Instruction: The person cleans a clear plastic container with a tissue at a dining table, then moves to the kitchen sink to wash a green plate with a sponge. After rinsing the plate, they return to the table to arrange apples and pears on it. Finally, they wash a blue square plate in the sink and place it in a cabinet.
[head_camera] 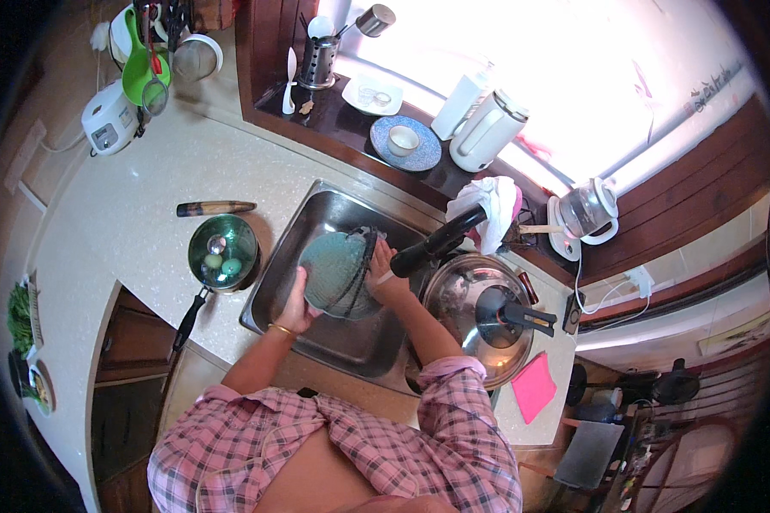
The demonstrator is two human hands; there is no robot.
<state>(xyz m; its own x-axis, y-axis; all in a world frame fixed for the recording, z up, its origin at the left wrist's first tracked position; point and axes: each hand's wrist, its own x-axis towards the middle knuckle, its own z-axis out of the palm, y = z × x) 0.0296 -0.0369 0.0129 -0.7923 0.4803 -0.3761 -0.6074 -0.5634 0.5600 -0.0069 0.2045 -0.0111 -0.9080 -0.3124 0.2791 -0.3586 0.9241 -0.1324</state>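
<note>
A round pale green textured plate (332, 272) is held tilted over the stainless steel sink (353, 353). My left hand (297, 308) grips its lower left edge, a bracelet at the wrist. At its right side, my right hand (385, 277) presses a dark mesh-like cloth or net (359, 282) against the plate; some of its fingers are hidden. The black faucet (433, 243) reaches in just beside that hand. No running water can be made out.
Left of the sink stand a saucepan (223, 224) holding eggs and a wooden-handled item (216, 208). A large lidded pan (475, 282) and a pink cloth (534, 388) lie to the right. The windowsill carries a blue plate with a bowl (403, 140) and a white jug (487, 131).
</note>
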